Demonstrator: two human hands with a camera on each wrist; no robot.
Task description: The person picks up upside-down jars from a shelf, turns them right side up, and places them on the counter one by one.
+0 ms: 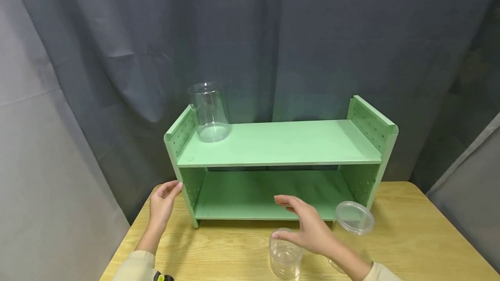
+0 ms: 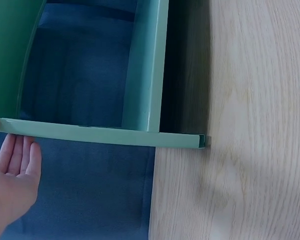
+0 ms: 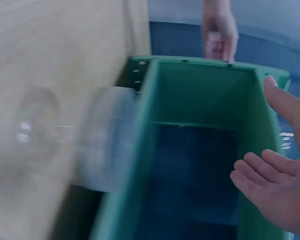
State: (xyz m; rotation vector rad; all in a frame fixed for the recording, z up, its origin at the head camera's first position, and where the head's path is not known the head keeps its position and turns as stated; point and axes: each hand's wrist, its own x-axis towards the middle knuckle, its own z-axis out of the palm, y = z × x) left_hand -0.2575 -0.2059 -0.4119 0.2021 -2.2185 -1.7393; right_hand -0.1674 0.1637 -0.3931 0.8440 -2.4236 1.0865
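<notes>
My left hand (image 1: 162, 205) holds the front edge of the left side panel of a green two-tier shelf (image 1: 281, 146). In the left wrist view the thumb is on one face of that edge (image 2: 100, 134) and the fingers on the other. The right hand (image 1: 312, 229) hovers in front of the lower tier with thumb and fingers spread, nothing between them. It overlaps the rim of a small clear jar (image 1: 286, 266) on the table. To its right stands a taller clear jar with a lid (image 1: 354, 218), partly hidden by the forearm.
A large clear jar (image 1: 212, 116) stands at the left end of the top tier, beside the raised side panel. The shelf sits on a wooden table (image 1: 414, 229). Grey curtains (image 1: 312, 42) hang behind and on both sides.
</notes>
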